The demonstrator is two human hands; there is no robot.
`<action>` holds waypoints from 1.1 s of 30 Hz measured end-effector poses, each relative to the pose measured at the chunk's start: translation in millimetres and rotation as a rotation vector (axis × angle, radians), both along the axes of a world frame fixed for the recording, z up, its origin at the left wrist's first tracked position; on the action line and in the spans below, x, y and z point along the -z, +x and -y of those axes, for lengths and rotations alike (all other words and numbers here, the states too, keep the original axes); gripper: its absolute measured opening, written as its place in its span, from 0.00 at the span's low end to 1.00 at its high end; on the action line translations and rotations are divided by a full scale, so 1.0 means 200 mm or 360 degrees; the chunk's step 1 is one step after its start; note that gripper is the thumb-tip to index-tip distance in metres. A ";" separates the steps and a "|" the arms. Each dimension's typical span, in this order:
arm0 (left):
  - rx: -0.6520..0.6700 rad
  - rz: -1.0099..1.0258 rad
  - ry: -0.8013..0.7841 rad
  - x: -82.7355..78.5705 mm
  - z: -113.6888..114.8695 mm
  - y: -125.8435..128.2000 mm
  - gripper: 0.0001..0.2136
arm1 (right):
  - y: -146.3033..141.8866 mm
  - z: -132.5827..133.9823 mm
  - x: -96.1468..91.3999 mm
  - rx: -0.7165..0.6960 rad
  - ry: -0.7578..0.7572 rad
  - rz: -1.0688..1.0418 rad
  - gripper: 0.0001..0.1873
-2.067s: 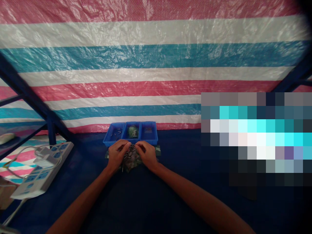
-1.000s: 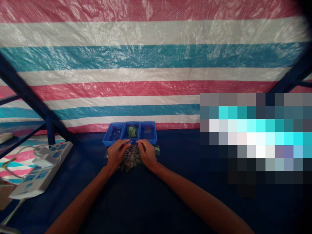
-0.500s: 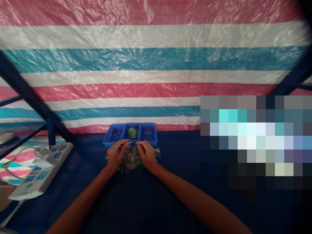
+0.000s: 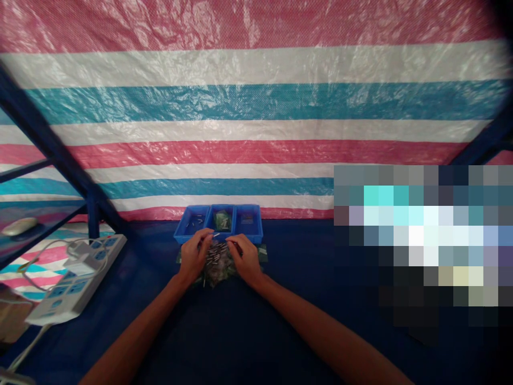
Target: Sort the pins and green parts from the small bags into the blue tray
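Observation:
My left hand [image 4: 195, 258] is closed in a pinch, with a small shiny metal pin [image 4: 217, 234] sticking out from its fingertips. To its right, my right hand [image 4: 246, 259] is also closed, thumb and forefinger together; anything between them is too small to make out. Below and between the hands, a pile of short metal pins [image 4: 216, 253] lies on a crumpled clear-and-green plastic bag [image 4: 218, 275]. Just beyond them stands a blue three-part tray [image 4: 219, 233]. Several pins lie in its left compartment, and a green plastic packet [image 4: 222, 220] is in the middle one.
A white power strip [image 4: 72, 291] with plugs and cables lies on the left of the dark blue table [image 4: 224, 337]. A striped plastic sheet [image 4: 256, 101] hangs behind, between dark blue frame bars [image 4: 93, 214]. A blurred-out patch covers the right side.
The whole view has shifted slightly, so everything sits a little further right and lower. Both hands keep nearly the same pose over the pile, the pin still at the left fingertips.

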State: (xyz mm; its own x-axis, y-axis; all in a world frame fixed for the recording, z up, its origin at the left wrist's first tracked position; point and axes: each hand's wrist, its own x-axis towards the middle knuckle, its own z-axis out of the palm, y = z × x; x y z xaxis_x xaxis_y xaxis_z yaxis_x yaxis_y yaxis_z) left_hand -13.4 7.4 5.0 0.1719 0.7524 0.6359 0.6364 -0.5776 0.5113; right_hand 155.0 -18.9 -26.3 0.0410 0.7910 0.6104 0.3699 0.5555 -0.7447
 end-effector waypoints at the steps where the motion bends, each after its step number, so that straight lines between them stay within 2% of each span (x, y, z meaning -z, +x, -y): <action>1: -0.0051 0.0005 0.0068 -0.01 -0.02 -0.01 0.11 | 0.00 0.00 0.00 0.0001 0.0003 0.0001 0.11; 6: -0.0375 -0.0082 0.0383 -0.11 -0.17 -0.07 0.11 | 0.00 0.00 -0.01 0.0019 0.0008 0.0012 0.11; 9: -0.0435 -0.0421 0.0370 -0.16 -0.23 -0.08 0.13 | 0.00 0.00 0.00 0.0035 0.0003 0.0031 0.11; 11: -0.0480 -0.0540 0.0342 -0.17 -0.22 -0.06 0.18 | 0.00 -0.01 0.00 0.0047 0.0007 0.0064 0.11; 13: -0.0379 -0.0564 0.0285 -0.17 -0.18 -0.04 0.17 | 0.00 -0.01 0.01 0.0070 -0.0001 0.0143 0.11; 16: -0.0023 -0.0517 0.0194 -0.14 -0.11 -0.03 0.13 | -0.01 -0.01 0.02 0.0135 -0.0060 0.0368 0.09; 18: 0.0103 -0.0470 0.0187 -0.11 -0.08 -0.03 0.12 | -0.02 0.00 0.02 0.0153 -0.0098 0.0540 0.09; 21: 0.0193 -0.0452 0.0185 -0.07 -0.08 -0.06 0.11 | -0.02 -0.01 0.03 0.0144 -0.0129 0.0727 0.08; 25: 0.0312 -0.0497 0.0155 -0.02 -0.10 -0.10 0.11 | -0.03 -0.02 0.03 0.0153 -0.0153 0.0803 0.08; 33: 0.0429 -0.0608 0.0074 0.00 -0.10 -0.09 0.12 | -0.03 -0.01 0.02 0.0252 -0.0223 0.0794 0.09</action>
State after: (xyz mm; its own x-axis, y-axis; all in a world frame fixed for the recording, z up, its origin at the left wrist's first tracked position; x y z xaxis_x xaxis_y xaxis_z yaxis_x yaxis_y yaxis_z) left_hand -32.1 26.6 5.0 0.5855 0.6211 0.5210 0.5982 -0.7647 0.2393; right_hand 149.4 -17.4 -31.2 -0.1015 0.8739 0.4753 0.7684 0.3723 -0.5205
